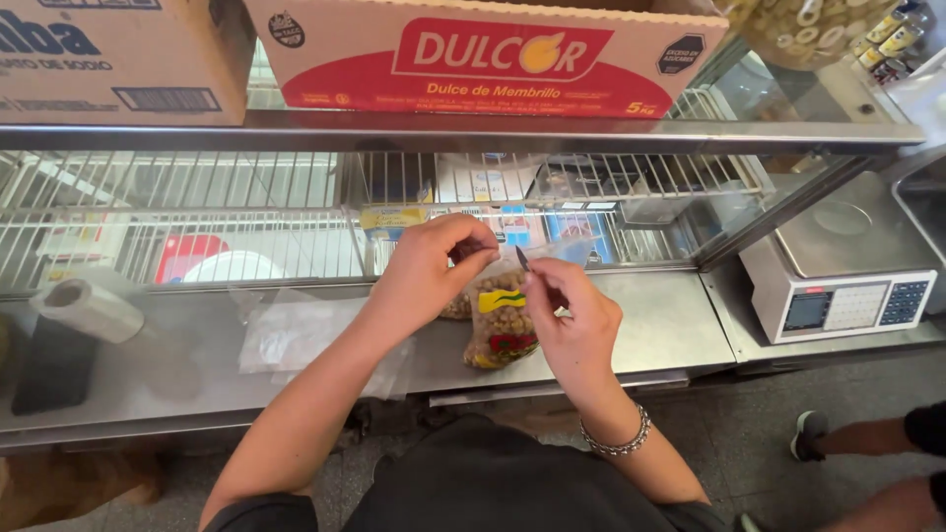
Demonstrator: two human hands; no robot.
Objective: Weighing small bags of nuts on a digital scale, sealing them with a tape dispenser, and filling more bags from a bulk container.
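Fingers pinching bag top, bag hanging below

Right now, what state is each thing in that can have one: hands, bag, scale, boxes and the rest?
left hand: pinching the top of the bag
right hand: holding a small blade at the bag's top
bag of chickpeas: upright on the counter, full
clear plastic bags: lying flat, empty
roll of plastic: lying on its side
scale: platform bare, display unreadable
red and white box: standing on the top shelf
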